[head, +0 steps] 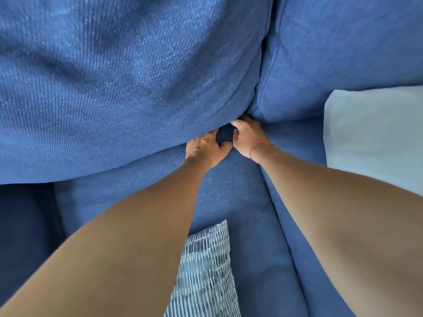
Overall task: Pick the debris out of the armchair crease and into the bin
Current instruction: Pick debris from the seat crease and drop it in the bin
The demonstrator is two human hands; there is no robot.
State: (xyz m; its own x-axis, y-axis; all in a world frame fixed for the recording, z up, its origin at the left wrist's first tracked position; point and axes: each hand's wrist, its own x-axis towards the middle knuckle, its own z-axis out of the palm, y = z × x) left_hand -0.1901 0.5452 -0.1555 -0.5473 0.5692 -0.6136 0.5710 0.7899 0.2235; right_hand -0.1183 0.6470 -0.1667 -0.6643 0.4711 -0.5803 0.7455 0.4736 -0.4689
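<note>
Down in the crease (225, 133) between the big blue back cushion (128, 88) and the seat (229, 191), both hands met: the left hand (206, 148) had its fingers tucked under the cushion, the right hand (246, 136), red thread (259, 148) at the wrist, curled beside it. Whether either gripped anything, I couldn't tell; no debris showed. A patterned pillow (206, 271) lay nearer.

You see the armchair crease (225, 135) just above the frame's centre, a dark gap where the blue twill back cushion (128, 88) in the upper left meets the blue seat cushion (247, 202) running down the middle. No debris shows in that shadowed opening, and you cannot see a bin.
</note>
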